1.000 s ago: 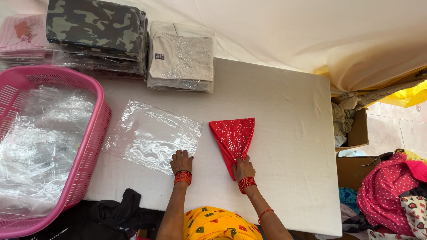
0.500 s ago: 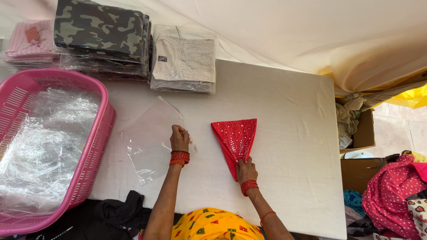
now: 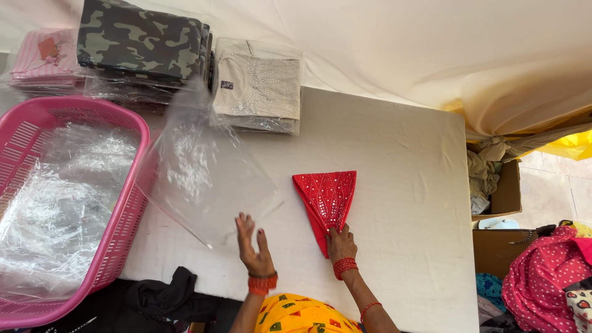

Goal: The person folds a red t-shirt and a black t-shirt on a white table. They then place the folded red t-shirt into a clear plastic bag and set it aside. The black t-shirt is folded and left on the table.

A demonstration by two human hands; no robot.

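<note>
A red folded cloth with shiny dots point(image 3: 327, 196) lies on the white table point(image 3: 394, 154), fanning wider toward its far end. My right hand point(image 3: 341, 243) presses down on its narrow near tip. A clear plastic bag point(image 3: 203, 172) is lifted off the table and tilted, reaching over toward the pink basket point(image 3: 126, 213). My left hand point(image 3: 251, 243) is raised just below the bag's near edge with fingers spread; it does not seem to grip the bag. Both wrists wear red bangles.
The pink basket at the left holds several clear plastic bags point(image 3: 55, 197). Packed garments are stacked at the back: camouflage point(image 3: 142, 37), beige point(image 3: 259, 86), pink striped point(image 3: 43, 55). Black cloth point(image 3: 166, 296) hangs at the near edge. Cardboard boxes point(image 3: 502, 197) and pink fabric point(image 3: 542, 277) crowd the right.
The plastic bag lay flat on the table a second ago; my left hand lifted it and swept it up and left. My right hand stayed on the red cloth.
</note>
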